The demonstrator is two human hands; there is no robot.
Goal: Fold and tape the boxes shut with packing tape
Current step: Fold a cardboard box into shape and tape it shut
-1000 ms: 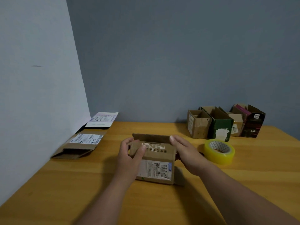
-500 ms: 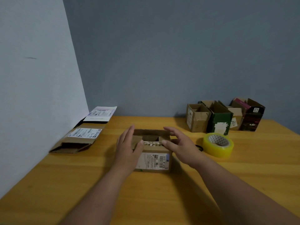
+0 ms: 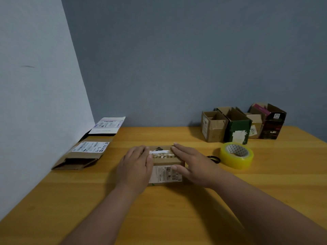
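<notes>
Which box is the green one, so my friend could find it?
Look to the far right of the wooden table, where a row of open boxes stands against the grey wall. The green box is second from the left, just behind the yellow tape roll. It alone is dark green, with a torn white patch on its front.

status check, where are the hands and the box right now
Left hand and right hand flat on the small box, pressing its top flaps down. Tape roll untouched, right of the box. Nothing in the way.
</notes>
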